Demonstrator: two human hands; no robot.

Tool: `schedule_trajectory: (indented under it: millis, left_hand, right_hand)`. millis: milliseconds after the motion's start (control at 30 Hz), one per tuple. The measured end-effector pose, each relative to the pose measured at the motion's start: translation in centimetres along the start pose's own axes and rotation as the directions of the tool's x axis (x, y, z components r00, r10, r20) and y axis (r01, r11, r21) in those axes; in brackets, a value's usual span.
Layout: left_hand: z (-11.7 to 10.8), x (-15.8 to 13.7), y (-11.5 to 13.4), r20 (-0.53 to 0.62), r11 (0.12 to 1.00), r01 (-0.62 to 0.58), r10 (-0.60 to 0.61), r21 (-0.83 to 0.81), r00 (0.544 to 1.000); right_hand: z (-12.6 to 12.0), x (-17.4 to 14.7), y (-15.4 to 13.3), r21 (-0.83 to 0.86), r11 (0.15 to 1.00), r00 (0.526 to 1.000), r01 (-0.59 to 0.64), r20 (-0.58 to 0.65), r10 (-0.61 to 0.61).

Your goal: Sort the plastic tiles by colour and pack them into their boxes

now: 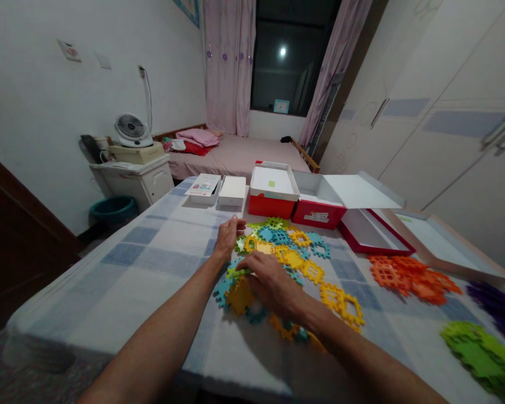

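Observation:
A mixed pile of flat plastic building pieces with toothed edges, in yellow, blue and light green, covers the middle of the table. My left hand [229, 238] rests at the pile's far left edge, fingers stretched out beside the green pieces [240, 244]. Over the near part of the pile, my right hand [270, 278] curls its fingers on a light-green toothed piece [234, 270]; its thumb is partly hidden. Below that hand lies a solid yellow piece [239, 297]. Yellow window-like pieces [311, 271] spread to the right.
Orange pieces [408, 276], dark purple pieces [496, 308] and green pieces [480, 350] lie in separate heaps on the right. Along the back stand a red box [271, 206], an open red box [320, 214], a box lid [376, 249] and two small white boxes [233, 191].

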State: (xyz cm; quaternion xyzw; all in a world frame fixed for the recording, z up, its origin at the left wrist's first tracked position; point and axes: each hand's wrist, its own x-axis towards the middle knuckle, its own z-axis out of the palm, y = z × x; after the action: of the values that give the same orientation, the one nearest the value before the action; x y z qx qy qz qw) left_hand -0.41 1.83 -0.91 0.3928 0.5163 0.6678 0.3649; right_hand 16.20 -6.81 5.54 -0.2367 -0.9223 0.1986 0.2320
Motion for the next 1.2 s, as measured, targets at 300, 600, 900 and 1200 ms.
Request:
schedule_trajectory:
  millis: [300, 600, 900, 1200]
  left_hand:
    - [0.2, -0.2, -0.1, 0.0, 1.0, -0.014, 0.014, -0.012, 1.0]
    - [0.0, 0.1, -0.4, -0.001, 1.0, -0.016, 0.016, -0.012, 1.0]
    - [0.1, 0.2, -0.4, 0.009, 1.0, -0.015, 0.015, 0.01, 1.0]
    - [0.1, 0.0, -0.3, 0.019, 0.999, -0.027, 0.026, 0.024, 0.999]
  right_hand:
    - [-2.1, -1.7, 2.1, -0.107, 0.938, 0.944, -0.33, -0.038, 0.327]
    - [-1.0, 1.9, -0.5, -0.05, 0.975, 0.902, -0.218, 0.372, 0.221]
    - [-0.1, 2.8, 0.7, -0.054, 0.987, 0.901, -0.152, 0.403, 0.161]
    - [-2.5, 1.8, 1.9, -0.144, 0.927, 0.923, -0.346, 0.125, 0.364]
